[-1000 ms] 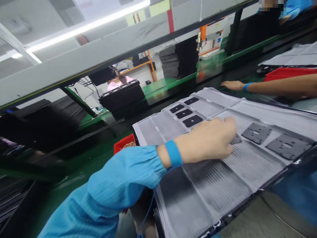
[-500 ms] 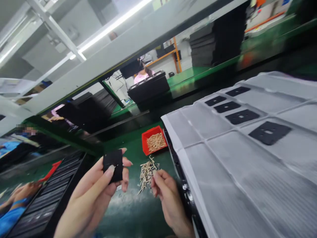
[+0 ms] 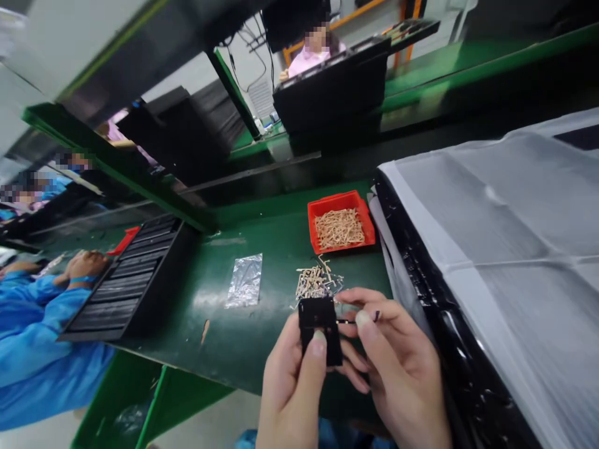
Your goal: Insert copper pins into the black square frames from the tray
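My left hand (image 3: 294, 381) grips a flat black rectangular piece (image 3: 322, 340), its thumb pressed on the face. Beside it, my right hand (image 3: 405, 368) pinches a small thin strip (image 3: 347, 322) between thumb and forefinger. One end of the strip meets the right edge of the black piece; whether it is inserted there I cannot tell. Just beyond my hands lies a loose pile of small pale strips (image 3: 312, 282) on the green bench (image 3: 276, 274). Behind the pile stands a red bin (image 3: 318, 245) holding many similar strips.
A clear plastic bag (image 3: 246, 280) lies on the bench. Left of it is a black tray (image 3: 161, 274) of slotted dark pieces, beside a co-worker's blue sleeves (image 3: 42, 355). Grey padded sheeting (image 3: 515, 249) on black wrap fills the right. Another person in pink (image 3: 309, 61) sits across.
The view has swung left and down. My right hand has come up from the pile with a small strip to the black piece in my left hand. The two hands are now together.
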Demonstrator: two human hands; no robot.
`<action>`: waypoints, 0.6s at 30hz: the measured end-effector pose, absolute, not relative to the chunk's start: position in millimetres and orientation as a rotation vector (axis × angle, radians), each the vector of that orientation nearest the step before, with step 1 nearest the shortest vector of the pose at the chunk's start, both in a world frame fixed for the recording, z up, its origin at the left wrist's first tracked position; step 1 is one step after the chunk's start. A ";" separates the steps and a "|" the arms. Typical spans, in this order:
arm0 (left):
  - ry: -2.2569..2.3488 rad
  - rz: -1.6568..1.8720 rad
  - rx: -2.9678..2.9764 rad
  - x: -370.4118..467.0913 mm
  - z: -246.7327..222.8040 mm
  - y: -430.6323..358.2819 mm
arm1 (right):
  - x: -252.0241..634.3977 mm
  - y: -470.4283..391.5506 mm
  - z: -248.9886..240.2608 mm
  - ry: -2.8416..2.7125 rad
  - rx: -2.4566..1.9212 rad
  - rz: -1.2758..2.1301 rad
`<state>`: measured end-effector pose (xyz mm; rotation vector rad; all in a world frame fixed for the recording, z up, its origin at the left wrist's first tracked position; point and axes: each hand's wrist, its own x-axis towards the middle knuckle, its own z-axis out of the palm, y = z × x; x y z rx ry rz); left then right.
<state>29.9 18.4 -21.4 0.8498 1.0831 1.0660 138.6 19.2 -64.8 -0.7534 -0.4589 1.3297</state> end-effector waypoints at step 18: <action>1.232 0.825 0.834 32.6 -14.9 23.6 | 136.8 11.1 -54.1 -0.476 -1.048 1.164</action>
